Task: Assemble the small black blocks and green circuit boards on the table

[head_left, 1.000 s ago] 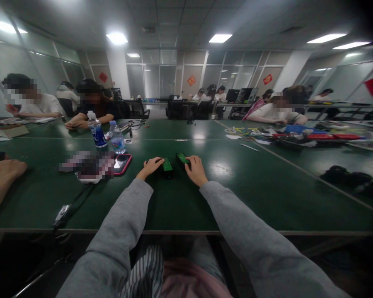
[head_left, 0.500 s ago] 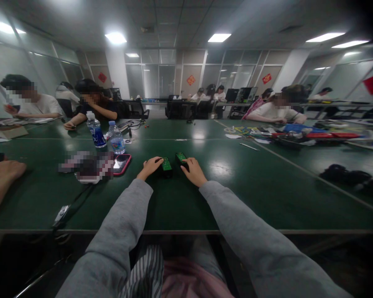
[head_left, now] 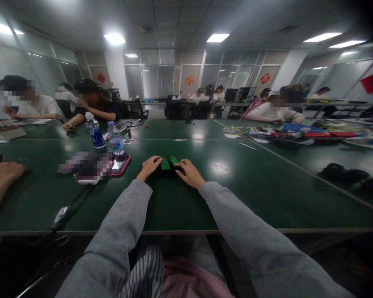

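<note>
Two small black blocks with green tops lie side by side on the green table (head_left: 180, 207). My left hand (head_left: 148, 167) grips the left block (head_left: 165, 164) with curled fingers. My right hand (head_left: 189, 173) holds the right block (head_left: 174, 159), fingers wrapped round its near end. The two blocks touch or nearly touch. Both arms wear grey sleeves.
A phone in a red case (head_left: 120, 164) lies left of my hands, next to a blurred item. Two water bottles (head_left: 95, 131) stand behind it. A cable with a plug (head_left: 61, 215) runs to the near edge. Another person's hand (head_left: 4, 170) rests far left. Clutter (head_left: 298, 134) covers the right table.
My right hand has slid its block leftward until it sits against the left block. My left hand has stayed in place.
</note>
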A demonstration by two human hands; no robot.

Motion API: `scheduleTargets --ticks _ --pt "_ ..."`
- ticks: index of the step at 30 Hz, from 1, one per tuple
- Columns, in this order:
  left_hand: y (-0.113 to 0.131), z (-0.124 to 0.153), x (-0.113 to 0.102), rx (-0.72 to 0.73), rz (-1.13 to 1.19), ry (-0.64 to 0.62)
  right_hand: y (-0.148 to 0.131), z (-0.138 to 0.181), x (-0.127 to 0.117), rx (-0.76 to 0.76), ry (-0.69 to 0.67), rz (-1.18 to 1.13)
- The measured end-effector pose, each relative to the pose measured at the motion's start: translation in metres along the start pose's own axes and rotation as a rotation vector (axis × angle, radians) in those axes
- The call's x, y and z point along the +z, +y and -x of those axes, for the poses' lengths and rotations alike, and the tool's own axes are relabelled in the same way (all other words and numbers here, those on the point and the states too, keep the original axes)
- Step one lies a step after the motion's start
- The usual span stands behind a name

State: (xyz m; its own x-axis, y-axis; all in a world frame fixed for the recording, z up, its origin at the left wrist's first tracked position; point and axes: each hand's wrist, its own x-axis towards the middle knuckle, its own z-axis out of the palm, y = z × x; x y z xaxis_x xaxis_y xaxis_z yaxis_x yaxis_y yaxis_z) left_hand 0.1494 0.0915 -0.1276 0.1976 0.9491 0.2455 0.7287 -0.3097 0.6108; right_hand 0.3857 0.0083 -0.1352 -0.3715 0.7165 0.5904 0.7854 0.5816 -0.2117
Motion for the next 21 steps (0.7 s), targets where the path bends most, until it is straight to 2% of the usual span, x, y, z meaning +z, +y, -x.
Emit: scheduleTargets --ticks 6,21 --pt "-0.0015 -0.0017 0.002 0.005 0.004 0.017 -0.0064 0.0001 -0.0029 -0.052 -0.011 0.005" --pt "-0.0057 -0.0047 0.0042 0.018 0.005 0.008 -0.0084 0.0009 -0.005 -0.05 -0.022 0.015"
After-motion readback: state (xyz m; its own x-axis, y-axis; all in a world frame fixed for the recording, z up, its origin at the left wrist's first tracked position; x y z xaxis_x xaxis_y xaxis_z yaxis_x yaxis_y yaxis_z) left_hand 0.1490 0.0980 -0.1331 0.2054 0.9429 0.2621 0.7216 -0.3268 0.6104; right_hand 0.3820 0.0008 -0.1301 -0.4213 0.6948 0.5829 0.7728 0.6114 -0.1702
